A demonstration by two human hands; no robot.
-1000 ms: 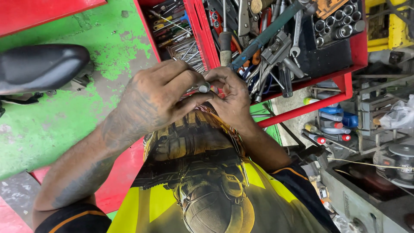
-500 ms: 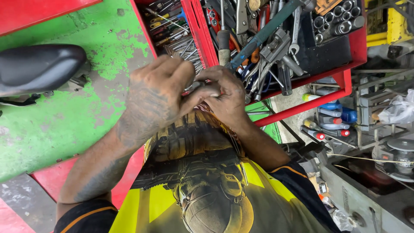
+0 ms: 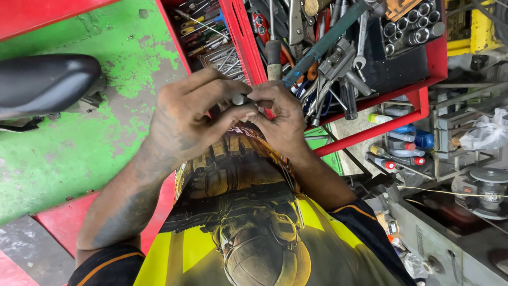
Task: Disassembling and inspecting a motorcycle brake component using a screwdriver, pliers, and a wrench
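Over on the far left a black bike saddle [image 3: 45, 82] is poking in above the chipped green floor [image 3: 69, 153], and that side is giving the most open room, with a red strip [image 3: 58, 225] running along the lower edge. Moving in, the left hand [image 3: 185, 119] is curling closed, thumb and forefinger pinching a small metal piece [image 3: 241, 99]; it's short, grey and roundish, mostly getting hidden by fingers, so I can't tell exactly what it is. The right hand [image 3: 280, 119] is meeting it right there, fingertips closing on the same piece, both hovering just in front of the red tool tray [image 3: 243, 37]. Space is getting tight to the right: the tray is overflowing with wrenches, pliers and a socket set [image 3: 413, 24], and below its edge spray cans [image 3: 402, 145] are lying beside a grey machine [image 3: 484, 185].
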